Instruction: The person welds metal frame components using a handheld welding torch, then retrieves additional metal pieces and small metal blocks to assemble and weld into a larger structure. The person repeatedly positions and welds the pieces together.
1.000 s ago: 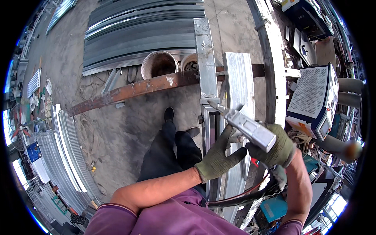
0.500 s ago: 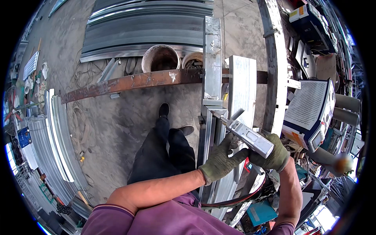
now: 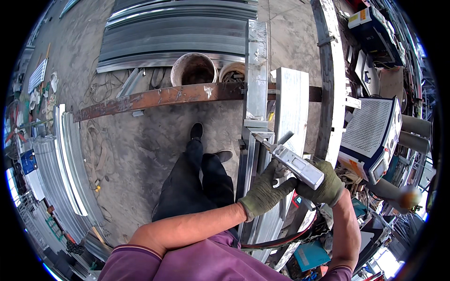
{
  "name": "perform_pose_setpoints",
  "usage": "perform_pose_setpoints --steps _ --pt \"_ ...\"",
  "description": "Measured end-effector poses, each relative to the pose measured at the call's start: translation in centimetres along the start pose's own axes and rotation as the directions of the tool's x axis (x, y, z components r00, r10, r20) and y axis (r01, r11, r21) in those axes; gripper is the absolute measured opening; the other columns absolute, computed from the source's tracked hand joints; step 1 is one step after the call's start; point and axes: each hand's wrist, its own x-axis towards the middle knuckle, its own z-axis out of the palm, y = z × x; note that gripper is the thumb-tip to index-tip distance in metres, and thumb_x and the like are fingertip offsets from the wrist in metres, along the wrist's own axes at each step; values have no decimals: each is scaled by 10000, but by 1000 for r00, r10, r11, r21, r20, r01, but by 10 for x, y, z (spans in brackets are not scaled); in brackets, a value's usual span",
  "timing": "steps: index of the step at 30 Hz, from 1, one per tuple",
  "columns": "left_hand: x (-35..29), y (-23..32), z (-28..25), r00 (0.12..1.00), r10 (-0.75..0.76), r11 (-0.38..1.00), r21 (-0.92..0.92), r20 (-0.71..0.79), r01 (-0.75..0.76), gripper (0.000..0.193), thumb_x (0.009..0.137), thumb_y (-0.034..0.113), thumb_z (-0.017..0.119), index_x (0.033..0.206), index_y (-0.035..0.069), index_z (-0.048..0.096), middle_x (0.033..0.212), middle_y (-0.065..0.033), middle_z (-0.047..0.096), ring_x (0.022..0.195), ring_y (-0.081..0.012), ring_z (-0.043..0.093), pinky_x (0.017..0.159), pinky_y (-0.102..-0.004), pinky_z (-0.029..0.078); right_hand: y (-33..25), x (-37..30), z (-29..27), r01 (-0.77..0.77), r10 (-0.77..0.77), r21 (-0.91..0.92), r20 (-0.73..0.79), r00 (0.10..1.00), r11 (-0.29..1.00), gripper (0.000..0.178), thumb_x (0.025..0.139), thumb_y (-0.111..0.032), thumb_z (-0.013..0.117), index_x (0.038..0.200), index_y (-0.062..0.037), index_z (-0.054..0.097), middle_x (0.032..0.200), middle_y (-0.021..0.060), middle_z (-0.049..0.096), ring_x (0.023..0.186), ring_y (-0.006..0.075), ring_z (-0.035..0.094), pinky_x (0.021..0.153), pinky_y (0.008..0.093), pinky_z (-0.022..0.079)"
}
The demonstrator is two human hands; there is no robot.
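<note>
A grey metal welding gun [image 3: 298, 166] with a slim nozzle lies slantwise between my hands, its tip pointing up and left. My right hand [image 3: 327, 183], in an olive work glove, is closed round its rear end. My left hand [image 3: 263, 195], gloved alike, has its fingers bent against the gun's near side and underside; part of that grip is hidden. The nozzle tip is at the joint where an upright-running square steel tube [image 3: 256, 70] meets other metal profiles [image 3: 251, 175]. I cannot tell whether the tip touches the metal. A wide silver tube [image 3: 291, 100] lies just right of the joint.
A rusty crossbeam [image 3: 159, 96] runs under the tubes. Behind it stand two buckets [image 3: 193, 70] and a stack of grey metal profiles [image 3: 173, 35]. On the right are a long steel beam [image 3: 329, 89] and a white-and-blue machine [image 3: 370, 126]. More profiles [image 3: 70, 164] lie left.
The rear of the welding gun has shifted slightly left with my right hand. The tip stays near the joint, and my grip looks the same.
</note>
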Motion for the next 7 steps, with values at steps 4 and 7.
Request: perform_pose_setpoints --steps 4,7 --pt "0 3 0 998 -58 998 26 -4 59 769 1040 194 769 1656 70 325 1378 -95 613 1232 -164 641 1022 -323 560 -7 1 -4 -52 51 27 24 998 998 394 803 -235 850 1133 -56 733 781 112 739 668 325 738 636 395 598" --pt "0 2 0 994 -110 994 22 24 110 801 1049 220 759 1682 96 284 1408 -101 589 1269 -170 618 1042 -332 547 -4 0 -3 -36 36 -12 27 999 999 406 812 -229 846 1165 -59 736 793 103 748 670 322 740 639 390 601"
